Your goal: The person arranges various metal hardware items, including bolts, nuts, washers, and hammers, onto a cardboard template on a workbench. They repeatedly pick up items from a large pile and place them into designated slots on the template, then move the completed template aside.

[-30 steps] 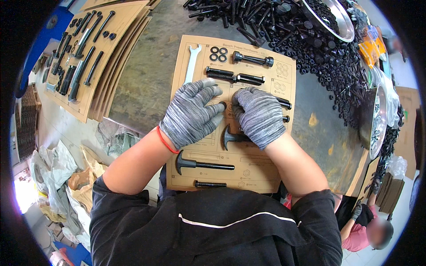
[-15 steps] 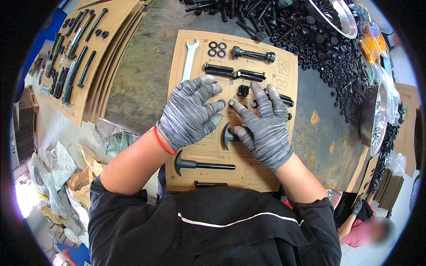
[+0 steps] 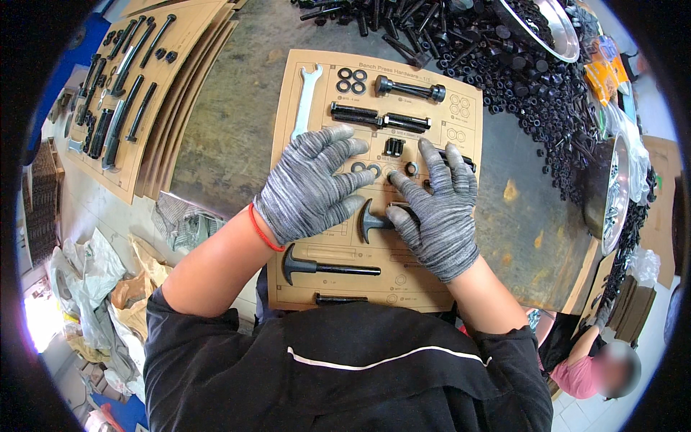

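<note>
Both my hands wear grey knit gloves over a brown printed hardware card (image 3: 338,288). My left hand (image 3: 313,186) lies open across the card's left side, fingers pointing right, close to several dark washers (image 3: 359,168). With fingers spread, my right hand (image 3: 437,205) is over the right side; its index fingertip is by the washer row. Above are short black bolts (image 3: 394,147), long bolts (image 3: 381,117), a thick bolt (image 3: 410,88), black rings (image 3: 352,81) and a silver wrench (image 3: 309,97). Below the hands lie T-shaped black pins (image 3: 327,268); my right hand partly hides one.
Loose black bolts and nuts (image 3: 518,93) heap across the metal table (image 3: 237,108), with metal bowls (image 3: 610,191) at right. Filled cards (image 3: 165,79) stack at left. Plastic bags (image 3: 86,281) lie beyond the table's left edge. A co-worker in a pink sleeve (image 3: 576,374) is at lower right.
My right hand has shifted slightly right, its index fingertip leaving a washer that now shows uncovered. My left hand has barely moved. The co-worker's arm has shifted.
</note>
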The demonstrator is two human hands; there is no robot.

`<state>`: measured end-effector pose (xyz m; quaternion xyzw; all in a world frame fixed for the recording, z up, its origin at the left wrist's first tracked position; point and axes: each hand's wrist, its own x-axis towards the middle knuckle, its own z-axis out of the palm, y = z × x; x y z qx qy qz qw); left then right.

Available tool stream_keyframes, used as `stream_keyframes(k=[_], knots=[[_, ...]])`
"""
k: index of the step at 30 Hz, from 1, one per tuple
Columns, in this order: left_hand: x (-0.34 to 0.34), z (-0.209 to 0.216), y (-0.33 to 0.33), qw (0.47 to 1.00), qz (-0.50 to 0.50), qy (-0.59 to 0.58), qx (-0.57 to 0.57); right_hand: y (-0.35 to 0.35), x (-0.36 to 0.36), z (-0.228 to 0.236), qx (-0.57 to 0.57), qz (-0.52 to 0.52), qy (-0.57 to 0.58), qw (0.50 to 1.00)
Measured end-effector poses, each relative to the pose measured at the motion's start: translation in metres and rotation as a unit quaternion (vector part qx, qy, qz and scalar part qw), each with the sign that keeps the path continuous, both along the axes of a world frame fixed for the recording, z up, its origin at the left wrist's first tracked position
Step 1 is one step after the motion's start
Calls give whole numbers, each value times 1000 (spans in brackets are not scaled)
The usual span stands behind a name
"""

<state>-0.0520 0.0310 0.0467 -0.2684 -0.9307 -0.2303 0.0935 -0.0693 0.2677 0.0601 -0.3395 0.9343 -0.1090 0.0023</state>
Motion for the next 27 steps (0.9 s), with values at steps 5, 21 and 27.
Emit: stream_keyframes(k=[5, 21, 27], knots=[[-1, -6, 3, 999, 0, -27, -39, -2, 4, -5, -5, -12, -14, 1000], [0, -2, 3, 999, -7, -19, -44, 11, -1, 2, -19, -42, -2, 999], [-39, 31, -20, 994, 89, 31, 54, 12, -95, 28, -44, -59, 88, 993]])
